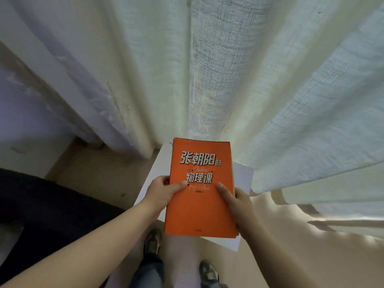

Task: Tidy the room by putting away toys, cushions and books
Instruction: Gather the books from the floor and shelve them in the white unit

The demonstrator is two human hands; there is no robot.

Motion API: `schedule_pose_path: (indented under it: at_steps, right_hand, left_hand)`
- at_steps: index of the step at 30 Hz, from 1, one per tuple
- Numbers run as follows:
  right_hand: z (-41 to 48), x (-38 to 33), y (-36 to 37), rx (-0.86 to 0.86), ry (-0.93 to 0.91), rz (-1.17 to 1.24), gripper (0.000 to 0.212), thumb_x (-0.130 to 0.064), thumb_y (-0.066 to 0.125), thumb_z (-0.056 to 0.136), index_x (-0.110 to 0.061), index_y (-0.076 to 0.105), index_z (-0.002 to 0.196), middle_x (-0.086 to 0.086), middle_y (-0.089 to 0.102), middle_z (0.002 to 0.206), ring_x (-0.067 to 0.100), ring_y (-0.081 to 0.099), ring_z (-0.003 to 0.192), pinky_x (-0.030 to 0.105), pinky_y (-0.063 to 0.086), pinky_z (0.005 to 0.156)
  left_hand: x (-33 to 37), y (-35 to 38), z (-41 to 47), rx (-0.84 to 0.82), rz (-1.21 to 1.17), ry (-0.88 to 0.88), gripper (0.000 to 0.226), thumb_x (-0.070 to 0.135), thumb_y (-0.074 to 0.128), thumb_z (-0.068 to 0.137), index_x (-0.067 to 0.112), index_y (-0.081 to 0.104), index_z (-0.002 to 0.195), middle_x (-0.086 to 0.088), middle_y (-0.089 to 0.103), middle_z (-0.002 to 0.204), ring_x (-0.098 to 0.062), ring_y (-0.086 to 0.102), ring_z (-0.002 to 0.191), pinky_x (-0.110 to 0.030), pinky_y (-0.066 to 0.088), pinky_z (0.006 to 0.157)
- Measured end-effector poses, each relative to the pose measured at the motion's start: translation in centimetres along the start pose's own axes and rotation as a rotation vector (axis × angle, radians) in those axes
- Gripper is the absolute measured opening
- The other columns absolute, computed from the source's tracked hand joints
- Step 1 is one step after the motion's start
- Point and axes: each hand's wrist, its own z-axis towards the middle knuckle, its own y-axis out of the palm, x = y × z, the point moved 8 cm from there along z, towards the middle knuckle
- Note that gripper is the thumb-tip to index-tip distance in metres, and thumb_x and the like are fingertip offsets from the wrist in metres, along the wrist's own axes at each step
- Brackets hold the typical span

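Observation:
An orange book (200, 213) with white Chinese lettering on its cover is held flat in front of me, cover up. My left hand (161, 191) grips its left edge, thumb lying across the cover. My right hand (239, 201) grips the right edge, thumb also on the cover. The book hovers over a small white surface (164, 161) that stands against the curtain.
Pale curtains (207, 69) hang straight ahead and to the right, close to the book. A dark piece of furniture (41, 204) sits at the left. Beige floor (99, 175) lies between them, and my two shoes (152, 242) show below the book.

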Motion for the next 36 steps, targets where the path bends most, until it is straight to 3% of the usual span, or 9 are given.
schedule_pose_path:
  at_steps: [3,7,12,17,20,24,28,33,36]
  right_hand:
    - [0.8,2.2,2.8,0.047,0.057,0.014,0.055,-0.064,0.062,0.070,-0.021,0.063,0.104,0.000,0.074,0.096,0.020,0.072,0.084,0.043,0.059,0.080]
    - [2.0,4.5,6.1,0.086,0.086,0.053,0.034,-0.054,0.062,0.081,-0.025,0.061,0.097,0.000,0.073,0.096,0.018,0.071,0.083,0.036,0.059,0.076]
    - [4.4,8.7,8.6,0.084,0.148,0.069,0.039,-0.055,0.064,0.079,-0.023,0.061,0.102,-0.002,0.072,0.098,0.017,0.071,0.086,0.034,0.059,0.076]
    - [7.6,11.3,9.3,0.103,0.146,0.049,0.036,-0.052,0.065,0.082,-0.022,0.061,0.101,-0.003,0.071,0.098,0.014,0.070,0.085,0.030,0.058,0.074]
    - [10.0,13.1,9.6,0.092,0.125,-0.006,0.036,-0.054,0.062,0.082,-0.025,0.059,0.102,-0.005,0.070,0.098,0.012,0.069,0.084,0.026,0.056,0.070]
    - [13.7,14.4,9.9,0.084,0.029,-0.066,0.026,-0.053,0.062,0.083,-0.029,0.059,0.093,-0.009,0.071,0.093,0.007,0.069,0.079,0.018,0.053,0.061]
    - [16.8,16.0,10.3,0.111,-0.062,-0.130,0.031,-0.057,0.061,0.081,-0.028,0.059,0.090,-0.010,0.070,0.089,0.005,0.068,0.075,0.015,0.050,0.057]
    - [18.2,16.8,10.2,0.181,-0.127,-0.258,0.041,-0.061,0.059,0.082,-0.019,0.060,0.085,-0.006,0.067,0.085,0.008,0.064,0.076,0.024,0.048,0.061]
    - [19.6,16.7,9.6,0.227,-0.158,-0.210,0.054,-0.062,0.062,0.079,-0.015,0.054,0.106,-0.004,0.064,0.100,0.012,0.063,0.088,0.029,0.050,0.074]
  left_hand:
    - [-1.5,-2.3,2.1,-0.023,0.043,-0.036,0.046,0.030,0.071,0.083,0.011,0.054,0.121,-0.009,0.067,0.112,-0.028,0.068,0.097,-0.051,0.054,0.090]
    - [-2.9,-4.5,4.8,-0.064,0.101,-0.063,0.041,0.027,0.068,0.087,0.010,0.054,0.121,-0.009,0.066,0.112,-0.026,0.068,0.095,-0.041,0.057,0.080]
    - [-5.8,-5.9,8.0,-0.083,0.189,-0.086,0.037,0.027,0.066,0.088,0.013,0.054,0.119,-0.006,0.067,0.110,-0.022,0.067,0.093,-0.032,0.056,0.071]
    - [-7.8,-5.9,11.7,-0.081,0.242,-0.071,0.021,0.030,0.065,0.088,0.022,0.056,0.105,-0.005,0.067,0.108,-0.023,0.067,0.093,-0.042,0.056,0.081]
    - [-9.7,-5.7,14.2,-0.084,0.283,-0.044,0.025,0.036,0.064,0.087,0.025,0.056,0.108,-0.001,0.068,0.107,-0.024,0.068,0.095,-0.050,0.055,0.088]
    - [-11.3,-5.7,18.1,-0.062,0.293,0.023,0.030,0.038,0.065,0.087,0.025,0.056,0.113,0.000,0.069,0.108,-0.022,0.069,0.094,-0.048,0.056,0.085]
    - [-12.8,-5.7,21.5,-0.037,0.319,0.134,0.037,0.037,0.064,0.087,0.020,0.056,0.119,-0.001,0.069,0.109,-0.022,0.069,0.094,-0.048,0.056,0.085]
    - [-13.3,-6.6,23.2,-0.006,0.395,0.263,0.043,0.051,0.063,0.083,0.021,0.061,0.114,0.000,0.073,0.102,-0.021,0.071,0.088,-0.045,0.058,0.082]
    - [-13.0,-6.6,24.1,-0.115,0.318,0.312,0.054,0.059,0.051,0.084,0.016,0.066,0.113,-0.004,0.074,0.103,-0.025,0.071,0.093,-0.045,0.055,0.088]
